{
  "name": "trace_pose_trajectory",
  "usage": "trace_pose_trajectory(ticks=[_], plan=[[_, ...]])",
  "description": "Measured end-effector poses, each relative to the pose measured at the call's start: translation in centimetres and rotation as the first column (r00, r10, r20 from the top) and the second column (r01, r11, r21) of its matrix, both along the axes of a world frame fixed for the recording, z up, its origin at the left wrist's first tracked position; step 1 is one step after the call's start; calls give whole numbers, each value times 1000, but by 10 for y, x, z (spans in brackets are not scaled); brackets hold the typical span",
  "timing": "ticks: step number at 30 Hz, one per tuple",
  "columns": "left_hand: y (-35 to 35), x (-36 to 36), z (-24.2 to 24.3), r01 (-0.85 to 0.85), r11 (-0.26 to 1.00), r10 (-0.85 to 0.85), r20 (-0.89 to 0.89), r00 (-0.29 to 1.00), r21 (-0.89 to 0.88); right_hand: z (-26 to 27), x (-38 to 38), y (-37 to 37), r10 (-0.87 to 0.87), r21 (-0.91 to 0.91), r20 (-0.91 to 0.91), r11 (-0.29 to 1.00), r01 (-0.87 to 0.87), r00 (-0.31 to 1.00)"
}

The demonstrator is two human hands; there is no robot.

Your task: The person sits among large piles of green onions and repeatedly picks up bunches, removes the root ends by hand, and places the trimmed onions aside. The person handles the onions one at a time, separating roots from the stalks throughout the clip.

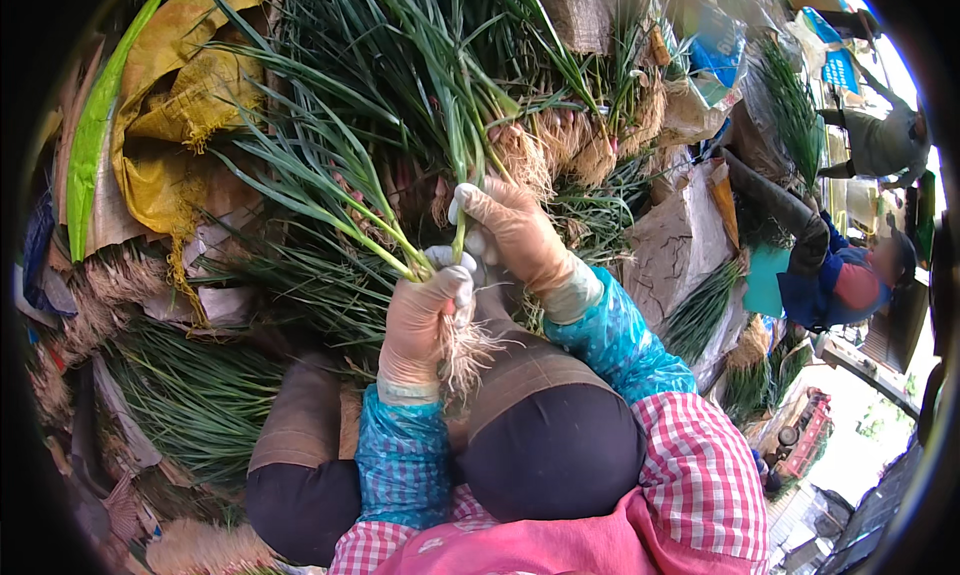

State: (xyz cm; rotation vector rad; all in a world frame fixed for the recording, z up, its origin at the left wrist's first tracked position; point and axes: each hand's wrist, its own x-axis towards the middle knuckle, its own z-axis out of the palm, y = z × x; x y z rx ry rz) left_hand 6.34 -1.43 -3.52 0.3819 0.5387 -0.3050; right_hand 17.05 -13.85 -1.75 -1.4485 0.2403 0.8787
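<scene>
Both my hands wear pale gloves with whitish fingertips, and blue sleeve covers reach down to them. My left hand (pixel 424 312) is closed around the stems of a few green onions (pixel 360 219); their leaves fan up and left, and their stringy roots (pixel 461 350) hang below my fingers. Just above and to the right, my right hand (pixel 510 230) pinches a green stalk (pixel 459 234) between thumb and fingers, its lower end reaching down to my left hand. Beyond them lies a big heap of green onions (pixel 337 57), with bushy pale roots (pixel 525 155) along its right edge.
More green onions (pixel 195 395) lie at the lower left. A yellow woven sack (pixel 161 155) and a long bright green strip (pixel 105 132) are at the upper left. Grey-brown sacking (pixel 675 237) spreads at right. Farther right are a person in blue (pixel 840 282), another person (pixel 877 140) and a red vehicle (pixel 806 436).
</scene>
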Motion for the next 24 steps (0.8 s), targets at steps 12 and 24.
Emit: trace_pose_trajectory(ticks=[12,24], plan=[[-6,7,13,-50,934,73,-53,996,354,-57,-1,-32,644,-749,642,642,161,416],[34,2,44,-310,909,414,670,616,-278,-37,15,-20,796,-886,454,453,104,400]])
